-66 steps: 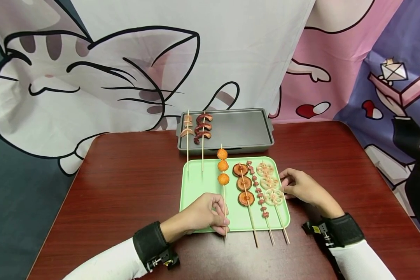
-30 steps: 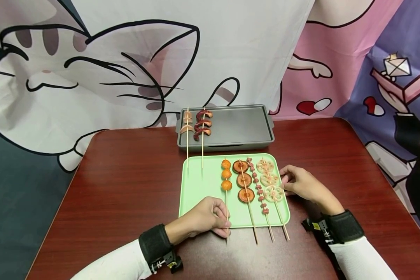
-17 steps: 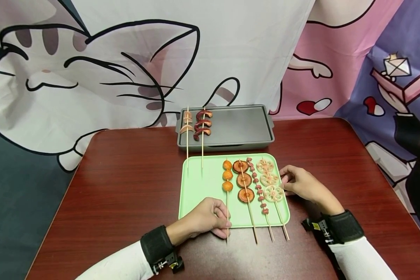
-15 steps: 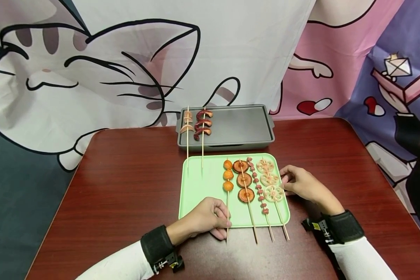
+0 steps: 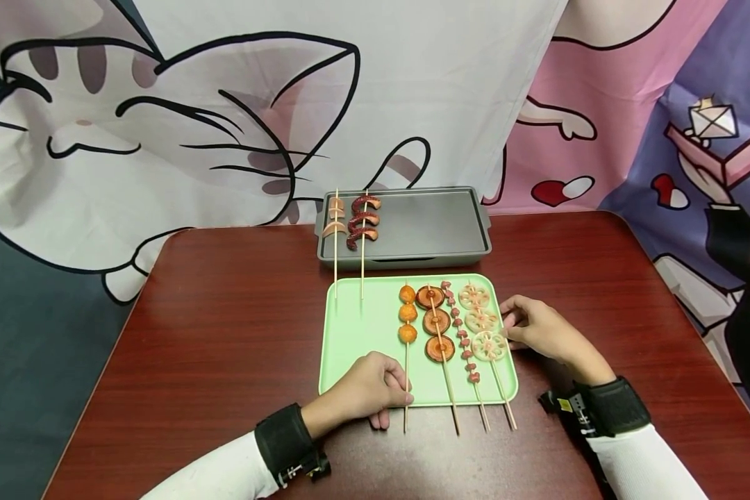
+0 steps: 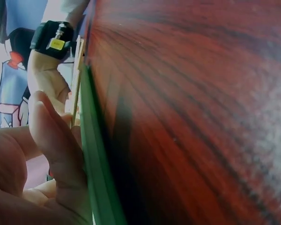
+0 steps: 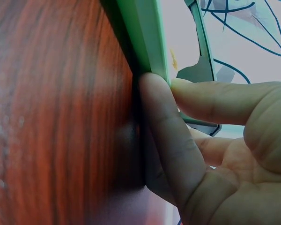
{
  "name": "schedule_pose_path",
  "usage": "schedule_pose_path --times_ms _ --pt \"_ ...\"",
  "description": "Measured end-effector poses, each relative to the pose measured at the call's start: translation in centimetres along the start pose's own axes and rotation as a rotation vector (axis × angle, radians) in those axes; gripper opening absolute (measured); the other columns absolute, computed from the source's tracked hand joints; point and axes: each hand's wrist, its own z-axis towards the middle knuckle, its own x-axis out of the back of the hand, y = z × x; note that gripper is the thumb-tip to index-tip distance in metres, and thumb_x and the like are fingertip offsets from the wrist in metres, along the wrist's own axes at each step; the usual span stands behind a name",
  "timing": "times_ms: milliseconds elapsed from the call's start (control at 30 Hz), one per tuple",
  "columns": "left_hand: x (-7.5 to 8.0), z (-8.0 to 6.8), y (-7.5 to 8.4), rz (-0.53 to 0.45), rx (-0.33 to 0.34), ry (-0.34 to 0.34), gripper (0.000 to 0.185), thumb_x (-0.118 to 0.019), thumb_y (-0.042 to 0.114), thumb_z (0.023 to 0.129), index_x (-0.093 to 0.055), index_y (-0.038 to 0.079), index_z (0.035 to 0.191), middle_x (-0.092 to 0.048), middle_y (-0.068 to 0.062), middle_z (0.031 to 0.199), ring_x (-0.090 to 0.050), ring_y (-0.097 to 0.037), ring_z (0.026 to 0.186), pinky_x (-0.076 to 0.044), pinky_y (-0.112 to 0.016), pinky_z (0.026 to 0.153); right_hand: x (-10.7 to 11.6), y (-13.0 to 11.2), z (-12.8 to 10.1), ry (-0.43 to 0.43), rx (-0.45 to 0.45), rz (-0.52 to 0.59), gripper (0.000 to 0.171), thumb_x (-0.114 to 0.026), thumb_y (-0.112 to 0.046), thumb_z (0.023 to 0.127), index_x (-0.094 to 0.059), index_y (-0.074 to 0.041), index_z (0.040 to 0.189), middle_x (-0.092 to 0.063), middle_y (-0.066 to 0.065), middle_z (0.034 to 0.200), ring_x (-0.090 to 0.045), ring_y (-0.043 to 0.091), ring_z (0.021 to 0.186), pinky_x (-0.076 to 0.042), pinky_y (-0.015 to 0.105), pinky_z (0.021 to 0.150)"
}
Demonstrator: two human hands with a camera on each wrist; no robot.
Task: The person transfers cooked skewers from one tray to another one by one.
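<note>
A skewer of orange balls [image 5: 407, 314] lies on the light green tray [image 5: 365, 326], its stick end jutting past the front rim. My left hand [image 5: 369, 389] is at that stick over the front rim, its fingers loosened and parted from the thumb. In the left wrist view the left thumb [image 6: 56, 136] lies along the tray's edge. My right hand [image 5: 540, 333] pinches the tray's right rim between thumb and finger, as the right wrist view shows. To the right of the balls lie a mushroom skewer [image 5: 436, 321], a skewer of small reddish pieces [image 5: 462, 333] and a lotus root skewer [image 5: 489, 346].
Behind the green tray stands a grey grill pan [image 5: 425, 226]. Across its left side lie a skewer of pale pieces [image 5: 335, 228] and a sausage-like dark red skewer [image 5: 364, 220], their sticks reaching over the tray. A printed curtain [image 5: 450, 90] hangs behind the brown table [image 5: 237, 312].
The orange ball skewer has moved toward me and slightly right, down onto the tray beside the mushrooms. My left fingers have since loosened from its stick. The right hand stays at the rim.
</note>
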Motion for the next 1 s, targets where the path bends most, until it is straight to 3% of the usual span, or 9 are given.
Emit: schedule_pose_path --times_ms 267,400,600,833,1000 --pt "-0.2 0.0 0.2 0.134 -0.037 0.036 0.018 -0.081 0.007 0.087 -0.066 0.008 0.076 -0.066 -0.016 0.057 -0.055 -0.008 0.034 -0.053 -0.029 0.034 0.0 -0.1 -0.1 0.001 -0.007 -0.003 0.035 -0.066 0.006 0.095 -0.053 0.015 0.126 -0.060 0.017 0.095 -0.065 0.018 0.081 -0.065 0.029 0.066" --pt "-0.2 0.0 0.3 0.171 -0.050 0.059 0.021 -0.083 0.009 0.085 -0.065 0.010 0.074 -0.063 -0.013 0.052 -0.054 -0.008 0.033 -0.053 -0.031 0.034 0.0 -0.2 -0.1 0.001 -0.008 -0.009 0.035 -0.065 0.006 0.095 -0.053 0.014 0.126 -0.060 0.017 0.095 -0.065 0.018 0.081 -0.065 0.029 0.067" --pt "0.6 -0.5 0.7 0.220 -0.100 0.101 0.020 -0.080 0.019 0.092 -0.068 0.013 0.077 -0.063 -0.010 0.054 -0.054 -0.010 0.035 -0.051 -0.029 0.036 -0.1 -0.3 -0.2 0.004 -0.010 -0.034 0.035 -0.065 0.006 0.095 -0.053 0.014 0.127 -0.061 0.017 0.096 -0.065 0.020 0.083 -0.066 0.030 0.067" --pt "1.8 -0.9 0.7 0.394 -0.194 0.325 0.021 -0.076 0.031 0.094 -0.071 0.018 0.078 -0.058 0.009 0.063 -0.050 -0.003 0.053 -0.045 -0.019 0.053 -0.1 -0.3 -0.1 0.009 -0.012 -0.036 0.035 -0.065 0.006 0.095 -0.053 0.014 0.127 -0.061 0.017 0.096 -0.066 0.020 0.083 -0.066 0.030 0.067" --pt "2.7 -1.3 0.5 0.439 -0.199 0.437 0.020 -0.074 0.032 0.096 -0.072 0.018 0.081 -0.061 0.010 0.070 -0.050 -0.005 0.061 -0.044 -0.020 0.057 -0.1 -0.2 -0.1 0.008 -0.009 -0.037 0.035 -0.065 0.006 0.095 -0.053 0.014 0.127 -0.062 0.017 0.096 -0.065 0.020 0.083 -0.066 0.030 0.067"
